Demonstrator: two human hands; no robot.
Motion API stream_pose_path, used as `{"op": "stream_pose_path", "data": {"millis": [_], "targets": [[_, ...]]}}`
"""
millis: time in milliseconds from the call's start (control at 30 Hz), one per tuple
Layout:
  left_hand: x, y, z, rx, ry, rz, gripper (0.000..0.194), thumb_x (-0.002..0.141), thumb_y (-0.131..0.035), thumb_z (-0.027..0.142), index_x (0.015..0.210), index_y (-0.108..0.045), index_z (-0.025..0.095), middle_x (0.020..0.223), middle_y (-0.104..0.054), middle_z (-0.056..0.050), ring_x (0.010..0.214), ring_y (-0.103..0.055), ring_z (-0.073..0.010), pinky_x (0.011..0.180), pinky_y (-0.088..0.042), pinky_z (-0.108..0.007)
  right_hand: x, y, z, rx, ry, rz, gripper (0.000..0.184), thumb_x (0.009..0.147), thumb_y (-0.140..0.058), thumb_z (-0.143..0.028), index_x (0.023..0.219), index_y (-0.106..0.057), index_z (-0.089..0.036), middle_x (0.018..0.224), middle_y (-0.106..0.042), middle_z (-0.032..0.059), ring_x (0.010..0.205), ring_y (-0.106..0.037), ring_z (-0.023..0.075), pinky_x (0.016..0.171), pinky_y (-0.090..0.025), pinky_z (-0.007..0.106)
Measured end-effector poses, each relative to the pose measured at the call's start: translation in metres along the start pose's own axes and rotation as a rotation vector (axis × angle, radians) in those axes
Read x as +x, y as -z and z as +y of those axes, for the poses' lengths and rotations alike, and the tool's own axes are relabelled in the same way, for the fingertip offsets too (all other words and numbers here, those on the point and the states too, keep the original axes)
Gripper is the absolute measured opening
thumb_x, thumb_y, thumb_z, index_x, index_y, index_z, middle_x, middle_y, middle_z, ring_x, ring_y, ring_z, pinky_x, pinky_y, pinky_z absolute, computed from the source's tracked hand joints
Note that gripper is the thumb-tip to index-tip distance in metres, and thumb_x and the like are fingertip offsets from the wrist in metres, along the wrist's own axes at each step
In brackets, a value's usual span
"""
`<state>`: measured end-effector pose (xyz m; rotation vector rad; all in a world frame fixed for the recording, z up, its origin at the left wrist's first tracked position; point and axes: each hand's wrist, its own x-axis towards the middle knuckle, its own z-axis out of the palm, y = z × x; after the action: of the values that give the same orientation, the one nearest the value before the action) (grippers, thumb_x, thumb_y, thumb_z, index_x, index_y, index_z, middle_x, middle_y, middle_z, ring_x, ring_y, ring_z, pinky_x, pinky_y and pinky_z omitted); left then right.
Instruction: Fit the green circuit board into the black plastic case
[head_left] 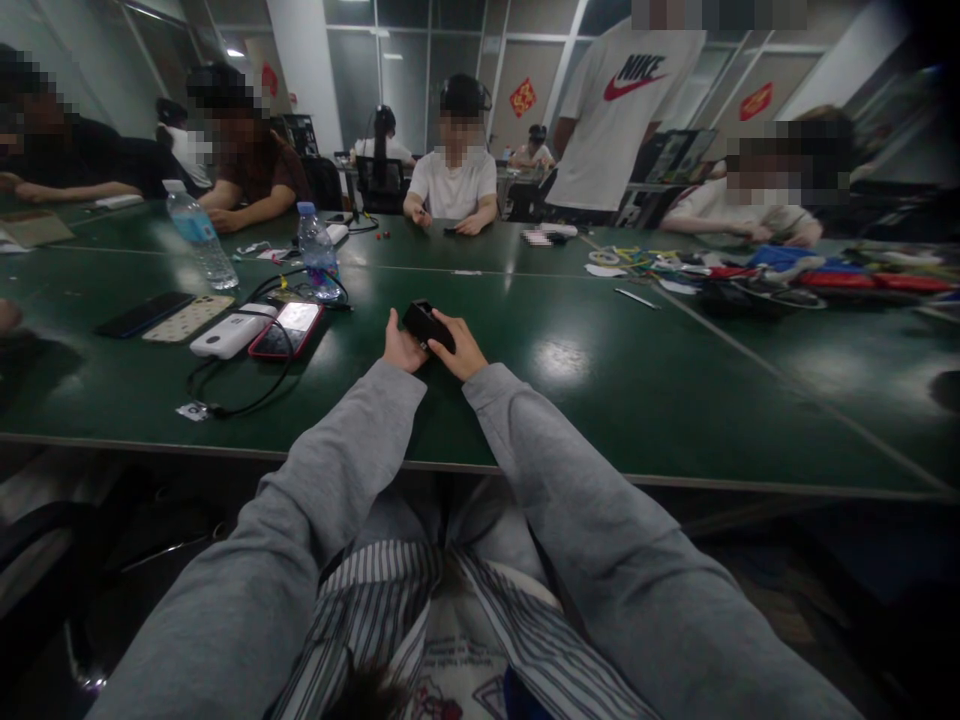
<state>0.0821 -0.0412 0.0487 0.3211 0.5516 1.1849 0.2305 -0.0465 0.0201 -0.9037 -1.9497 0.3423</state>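
Note:
A small black box-like object (429, 325) is held just above the green table (525, 420); its upper end looks hollow, and its exact kind is too dark to make out. My right hand (465, 348) is closed around its right side, thumb along the near face. On the other side, my left hand (403, 345) has its thumb raised and its palm turned towards the box. The left fingers pass behind or under the box and are partly hidden, so whether they grip it is unclear.
Left of my hands lie a red-edged phone (287, 330), a white power bank (232, 332) with a black cable, and more phones. Two water bottles (319, 250) stand behind them. A pen (637, 299) and piled cables (795, 272) are at right. Several people sit around the table.

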Motion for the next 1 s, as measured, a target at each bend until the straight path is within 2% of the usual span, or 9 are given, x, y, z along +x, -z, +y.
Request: {"op": "stream_pose_path", "data": {"millis": [167, 467, 667, 867, 1000], "targets": [[0.0002, 0.002, 0.0022, 0.013, 0.002, -0.037, 0.072, 0.094, -0.033, 0.072, 0.123, -0.064, 0.014, 0.1, -0.073, -0.015, 0.105, -0.067, -0.0307, 0.094, -0.051, -0.043, 0.0002, -0.0033, 0.005, -0.012, -0.009, 0.013, 0.07, 0.092, -0.043, -0.067, 0.147, -0.044, -0.024, 0.129, -0.055, 0.0142, 0.122, -0.052, 0.0303, 0.113, -0.04, 0.055], [-0.0025, 0.0002, 0.004, -0.036, -0.039, -0.116, 0.072, 0.094, -0.033, 0.071, 0.122, -0.065, 0.012, 0.098, -0.074, -0.016, 0.106, -0.067, -0.0302, 0.096, -0.051, -0.042, 0.0008, -0.0038, -0.0025, -0.026, 0.037, 0.102, 0.069, 0.094, -0.038, -0.068, 0.148, -0.043, -0.027, 0.128, -0.052, 0.0131, 0.123, -0.05, 0.03, 0.113, -0.04, 0.055], [-0.0042, -0.0004, 0.0049, -0.035, -0.038, -0.119, 0.072, 0.094, -0.033, 0.072, 0.116, -0.067, 0.013, 0.095, -0.075, -0.014, 0.106, -0.068, -0.0306, 0.098, -0.05, -0.044, -0.0001, -0.0053, 0.0024, -0.02, -0.019, -0.016, 0.072, 0.092, -0.042, -0.069, 0.15, -0.04, -0.027, 0.132, -0.053, 0.0137, 0.125, -0.049, 0.0314, 0.114, -0.038, 0.059], [-0.0061, -0.0014, 0.0075, 0.032, -0.034, -0.118, 0.07, 0.094, -0.037, 0.07, 0.119, -0.067, 0.012, 0.095, -0.076, -0.014, 0.105, -0.069, -0.0303, 0.1, -0.049, -0.045, -0.0006, -0.0067, 0.0057, 0.062, 0.022, -0.086, 0.074, 0.09, -0.044, -0.071, 0.149, -0.042, -0.026, 0.137, -0.051, 0.0146, 0.13, -0.048, 0.0301, 0.117, -0.034, 0.057], [-0.0065, -0.0026, 0.0069, 0.08, -0.029, -0.082, 0.061, 0.094, -0.047, 0.064, 0.121, -0.067, 0.013, 0.093, -0.076, -0.013, 0.102, -0.07, -0.0285, 0.099, -0.05, -0.043, 0.001, -0.0027, 0.0038, 0.162, -0.088, -0.082, 0.067, 0.091, -0.042, -0.072, 0.141, -0.051, -0.029, 0.14, -0.054, 0.0114, 0.135, -0.047, 0.0281, 0.12, -0.031, 0.054]]}}
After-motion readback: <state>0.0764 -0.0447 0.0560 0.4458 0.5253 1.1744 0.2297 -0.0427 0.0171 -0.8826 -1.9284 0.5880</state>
